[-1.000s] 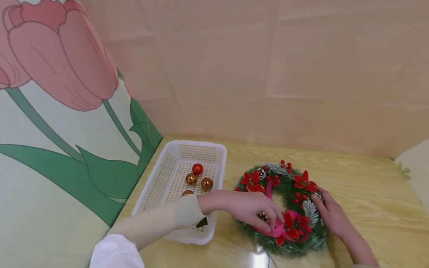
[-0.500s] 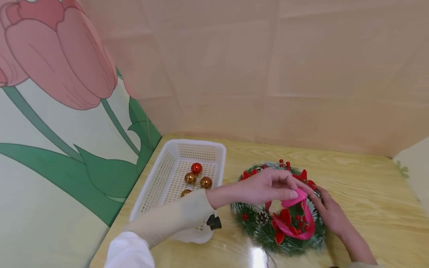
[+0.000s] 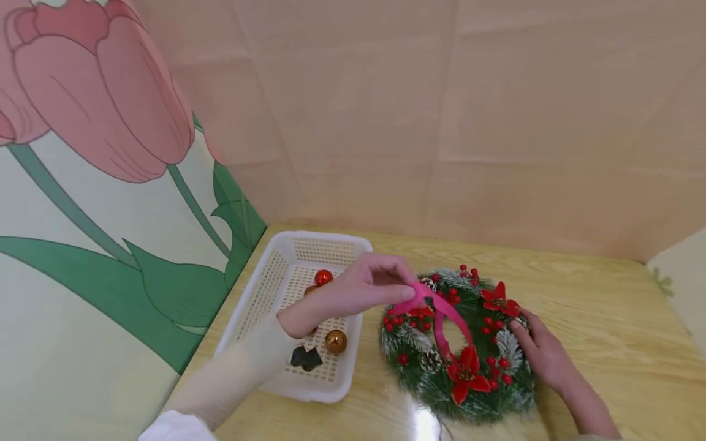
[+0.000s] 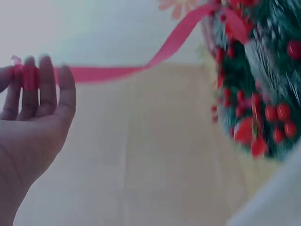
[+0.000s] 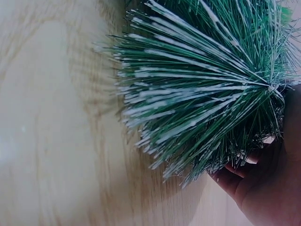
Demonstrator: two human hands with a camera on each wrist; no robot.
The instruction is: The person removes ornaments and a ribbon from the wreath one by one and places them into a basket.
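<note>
In the head view my left hand (image 3: 358, 288) pinches the end of a pink ribbon (image 3: 453, 317) between thumb and fingers, raised beside the wreath's left edge. From there the ribbon runs across the middle of a green Christmas wreath (image 3: 491, 401) with red poinsettias, berries and pine cones. The left wrist view shows the ribbon (image 4: 108, 74) stretched from the fingers of my left hand (image 4: 42, 113) to the wreath. My right hand (image 3: 548, 358) grips the wreath's right edge, thumb on top. In the right wrist view its fingers (image 5: 228, 181) curl in under the frosted needles (image 5: 188, 84).
Left of the wreath stands a white perforated basket (image 3: 363, 246) holding a red ball ornament (image 3: 323, 277) and gold ones (image 3: 335, 341), partly behind my left arm. A thin dark wire (image 3: 445, 429) lies on the wooden table (image 3: 634, 343) in front of the wreath.
My left hand has lifted the ribbon from the wreath's lower part, first up and right, then left to beside the basket. My right hand has stayed on the wreath's right edge.
</note>
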